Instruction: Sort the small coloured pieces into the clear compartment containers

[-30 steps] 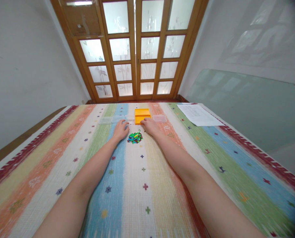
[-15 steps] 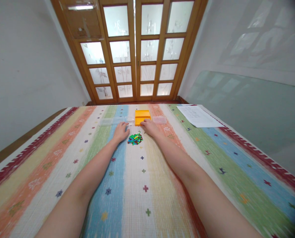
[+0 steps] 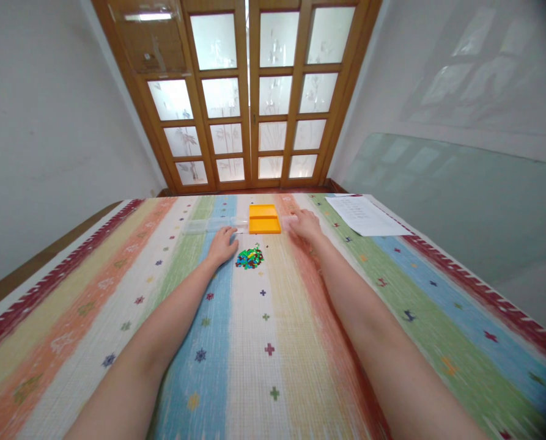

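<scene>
A small pile of tiny plastic bricks [image 3: 249,259], green, blue, brown and yellow, lies on the striped cloth. Just left of it my left hand [image 3: 223,246] rests on the cloth, thumb and fingers apart, nothing seen in it. Behind the pile sits a yellow-orange two-part tray [image 3: 264,225] whose compartments look bare. My right hand [image 3: 306,225] reaches to the right of this tray, over a clear pinkish plastic box [image 3: 287,222]. Its fingers look spread, with the tips at the box and partly covering it. Whether they press on it is hard to see.
Clear plastic boxes [image 3: 199,226] stand in a row left of the tray. A printed paper sheet [image 3: 367,215] lies at the table's far right. Beyond the table's far edge are wooden doors [image 3: 249,122] with glass panes. A glass panel [image 3: 460,201] leans on the right wall.
My right hand has left the front of the yellow-orange tray and moved right to the clear pinkish box. My left hand has stayed beside the pile.
</scene>
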`<state>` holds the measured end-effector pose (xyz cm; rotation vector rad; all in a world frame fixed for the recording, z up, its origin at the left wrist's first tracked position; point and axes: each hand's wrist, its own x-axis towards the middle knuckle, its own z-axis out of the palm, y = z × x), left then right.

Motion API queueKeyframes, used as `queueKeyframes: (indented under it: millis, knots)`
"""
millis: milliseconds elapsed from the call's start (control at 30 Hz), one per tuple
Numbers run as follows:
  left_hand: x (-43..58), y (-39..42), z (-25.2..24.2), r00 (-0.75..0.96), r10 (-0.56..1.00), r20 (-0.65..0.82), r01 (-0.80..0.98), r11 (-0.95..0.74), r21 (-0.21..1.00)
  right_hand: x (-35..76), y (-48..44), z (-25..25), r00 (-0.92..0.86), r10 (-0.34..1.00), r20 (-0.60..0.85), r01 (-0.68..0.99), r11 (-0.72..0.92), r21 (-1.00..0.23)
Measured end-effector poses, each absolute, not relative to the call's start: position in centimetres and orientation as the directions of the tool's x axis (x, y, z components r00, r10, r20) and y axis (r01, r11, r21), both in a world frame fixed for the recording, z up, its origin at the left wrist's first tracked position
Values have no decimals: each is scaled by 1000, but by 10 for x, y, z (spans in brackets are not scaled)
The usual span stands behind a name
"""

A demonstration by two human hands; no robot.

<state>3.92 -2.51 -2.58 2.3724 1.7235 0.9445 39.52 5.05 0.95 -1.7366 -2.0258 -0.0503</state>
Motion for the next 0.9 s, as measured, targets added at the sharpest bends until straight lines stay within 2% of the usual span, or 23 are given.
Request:
queueKeyframes:
  millis: [167,300,400,500,600,700,800,900]
  knots:
    - [41,-27,-24,196,868,456,837,-390,383,417,46,-6,-208,924,320,917,299,-266]
    - [42,-29,-23,216,856,471,826,-417,380,413,40,-12,-154,929,336,915,263,-307]
    - [43,-30,-20,226,853,470,821,-427,380,406,35,-8,-99,916,390,907,244,-343]
    - [46,-33,-16,246,844,477,801,-454,391,396,28,0,-60,861,504,896,269,-354]
    - [50,-35,-12,272,820,504,755,-507,417,380,19,6,-134,801,584,857,389,-337]
    - [54,-35,-12,277,795,540,690,-556,464,359,10,9,-253,717,649,748,571,-339]
    - [56,-34,-14,263,784,562,583,-593,555,338,1,11,-339,607,719,598,729,-333]
    - [59,-33,-17,248,792,557,448,-604,659,320,-6,11,-372,532,761,472,814,-338]
